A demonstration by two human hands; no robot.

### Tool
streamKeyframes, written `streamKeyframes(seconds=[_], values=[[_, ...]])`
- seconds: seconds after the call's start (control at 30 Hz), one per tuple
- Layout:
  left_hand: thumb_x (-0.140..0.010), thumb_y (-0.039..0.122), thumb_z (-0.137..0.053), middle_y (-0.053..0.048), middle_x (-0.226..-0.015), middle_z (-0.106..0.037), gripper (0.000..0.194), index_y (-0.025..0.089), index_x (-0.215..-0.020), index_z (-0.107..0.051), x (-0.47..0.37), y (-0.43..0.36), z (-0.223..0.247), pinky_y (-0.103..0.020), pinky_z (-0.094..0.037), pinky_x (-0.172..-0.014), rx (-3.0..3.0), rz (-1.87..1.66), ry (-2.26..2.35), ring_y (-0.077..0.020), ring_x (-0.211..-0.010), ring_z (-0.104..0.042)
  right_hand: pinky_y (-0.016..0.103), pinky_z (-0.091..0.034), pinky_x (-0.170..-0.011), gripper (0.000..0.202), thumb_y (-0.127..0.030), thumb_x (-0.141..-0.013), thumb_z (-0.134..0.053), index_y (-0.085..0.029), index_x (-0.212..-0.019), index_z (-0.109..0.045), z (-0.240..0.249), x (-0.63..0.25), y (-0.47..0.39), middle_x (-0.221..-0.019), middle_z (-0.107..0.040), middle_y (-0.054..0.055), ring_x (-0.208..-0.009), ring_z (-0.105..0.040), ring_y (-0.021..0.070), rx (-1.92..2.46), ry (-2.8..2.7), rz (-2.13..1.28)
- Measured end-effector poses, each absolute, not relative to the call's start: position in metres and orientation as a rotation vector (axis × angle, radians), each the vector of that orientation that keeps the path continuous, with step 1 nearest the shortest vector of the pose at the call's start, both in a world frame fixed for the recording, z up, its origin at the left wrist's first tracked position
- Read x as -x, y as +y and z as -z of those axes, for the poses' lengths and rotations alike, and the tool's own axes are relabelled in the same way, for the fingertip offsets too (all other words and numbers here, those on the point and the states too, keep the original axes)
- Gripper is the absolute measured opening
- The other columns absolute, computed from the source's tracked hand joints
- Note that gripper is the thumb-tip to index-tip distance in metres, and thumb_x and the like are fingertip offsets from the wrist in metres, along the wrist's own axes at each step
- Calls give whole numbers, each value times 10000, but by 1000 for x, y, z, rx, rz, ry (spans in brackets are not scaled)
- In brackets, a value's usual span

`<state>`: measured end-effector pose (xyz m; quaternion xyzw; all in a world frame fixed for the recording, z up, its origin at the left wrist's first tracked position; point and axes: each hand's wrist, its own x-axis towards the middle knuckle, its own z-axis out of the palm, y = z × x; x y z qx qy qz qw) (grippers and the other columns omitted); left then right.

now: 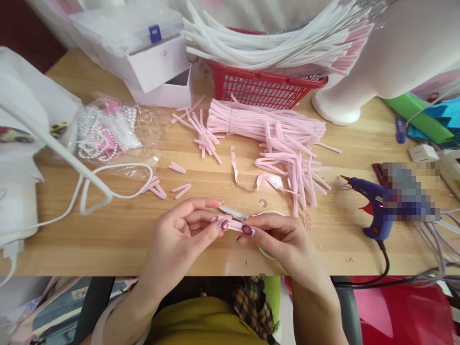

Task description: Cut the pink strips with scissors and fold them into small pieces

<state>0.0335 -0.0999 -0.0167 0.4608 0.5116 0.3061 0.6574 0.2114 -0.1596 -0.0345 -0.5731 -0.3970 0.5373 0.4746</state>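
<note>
Between both hands, near the table's front edge, a short pink strip (pixel 235 224) is pinched at its two ends. My left hand (pixel 187 230) closes thumb and fingers on its left end. On the right end, the thumb and fingers of my right hand (pixel 282 237) are pressed together. Scissors (pixel 233 212) lie just behind the strip, their handles partly hidden by my right hand. Short folded pink pieces (pixel 181 190) rest beyond my left hand. A pink measuring tape (pixel 234 165) curls behind the scissors, next to a pile of bent pink stems (pixel 298 167).
A bundle of pink stems (pixel 258 122) lies before a red basket (pixel 258 88) of white stems. At right is a blue glue gun (pixel 377 201) with a black cord. A bag of beads (pixel 108 129), white boxes (pixel 161 72) and a white cable (pixel 118 195) are at left.
</note>
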Motion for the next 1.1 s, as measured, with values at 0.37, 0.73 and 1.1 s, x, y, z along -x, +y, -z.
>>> streamKeyframes(seconds=[0.37, 0.73, 1.1], values=[[-785, 274, -781, -22, -862, -813, 237, 214, -1000, -699, -27, -101, 28, -246, -640, -742, -1156, -732, 1108, -200, -807, -780, 262, -527, -565, 109, -279, -841, -732, -244, -869, -831, 31, -208, -164, -727, -779, 53, -640, -688, 181, 1516, -1123, -1144], [-714, 237, -816, -13, -726, -789, 252, 167, -937, -723, -25, -90, 30, -200, -617, -623, -949, -692, 1074, -135, -592, -732, 256, -512, -592, 129, -316, -827, -748, -221, -754, -797, 28, -207, -159, -649, -760, 28, -604, -660, 155, 1451, -1022, -1287], [-764, 215, -758, -16, -775, -798, 200, 186, -948, -686, -23, -88, 33, -242, -631, -706, -1116, -698, 1016, -178, -723, -771, 267, -491, -606, 169, -363, -824, -750, -206, -768, -778, 29, -208, -157, -651, -751, 27, -599, -634, 149, 1463, -1009, -1334]])
